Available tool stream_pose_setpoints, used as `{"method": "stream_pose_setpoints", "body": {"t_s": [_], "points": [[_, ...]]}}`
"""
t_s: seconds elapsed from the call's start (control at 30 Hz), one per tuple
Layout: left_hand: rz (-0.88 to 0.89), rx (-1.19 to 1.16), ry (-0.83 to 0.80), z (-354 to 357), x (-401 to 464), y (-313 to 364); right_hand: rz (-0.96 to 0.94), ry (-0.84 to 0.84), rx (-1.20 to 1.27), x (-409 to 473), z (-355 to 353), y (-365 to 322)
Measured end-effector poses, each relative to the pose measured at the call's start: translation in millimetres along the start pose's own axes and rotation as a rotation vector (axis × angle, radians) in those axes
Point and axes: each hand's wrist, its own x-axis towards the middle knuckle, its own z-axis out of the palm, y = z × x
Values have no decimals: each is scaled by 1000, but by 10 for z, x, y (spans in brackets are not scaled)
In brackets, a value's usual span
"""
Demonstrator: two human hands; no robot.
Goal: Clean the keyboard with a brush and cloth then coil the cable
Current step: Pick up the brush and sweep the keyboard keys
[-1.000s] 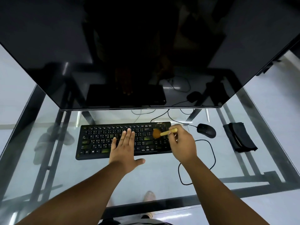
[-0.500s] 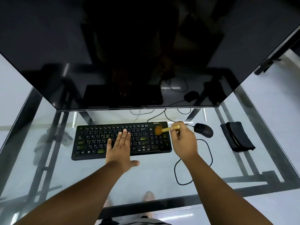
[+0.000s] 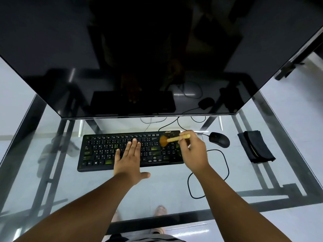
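Note:
A black keyboard (image 3: 104, 151) lies on the glass desk (image 3: 166, 186) below the monitor. My left hand (image 3: 128, 159) rests flat on the keyboard's middle, fingers apart, holding nothing. My right hand (image 3: 194, 151) grips a small brush (image 3: 172, 139) with a pale wooden handle; its orange bristles touch the keys near the keyboard's upper right. A thin black cable (image 3: 208, 173) loops on the glass to the right of the keyboard. A dark folded cloth (image 3: 255, 149) lies at the far right, away from both hands.
A large dark monitor (image 3: 148, 58) overhangs the desk's back. A black mouse (image 3: 219, 139) sits just right of my right hand. More cables (image 3: 174, 122) run behind the keyboard. The desk's metal frame (image 3: 272, 191) shows through the glass.
The brush has shifted slightly up toward the keyboard's top right corner, then a little left. My left hand stays flat on the keys. The camera view has drifted a little.

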Motion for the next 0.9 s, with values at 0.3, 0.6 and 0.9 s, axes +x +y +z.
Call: {"method": "stream_pose_setpoints", "body": {"t_s": [0.3, 0.6, 0.9], "points": [[7, -8, 3, 10, 2, -14, -65, -11, -146, -56, 57, -39], [19, -5, 9, -9, -14, -24, -58, -4, -233, -25, 44, 7], [-2, -10, 44, -41, -117, -361, 88, 74, 174, -21, 236, -357]]}}
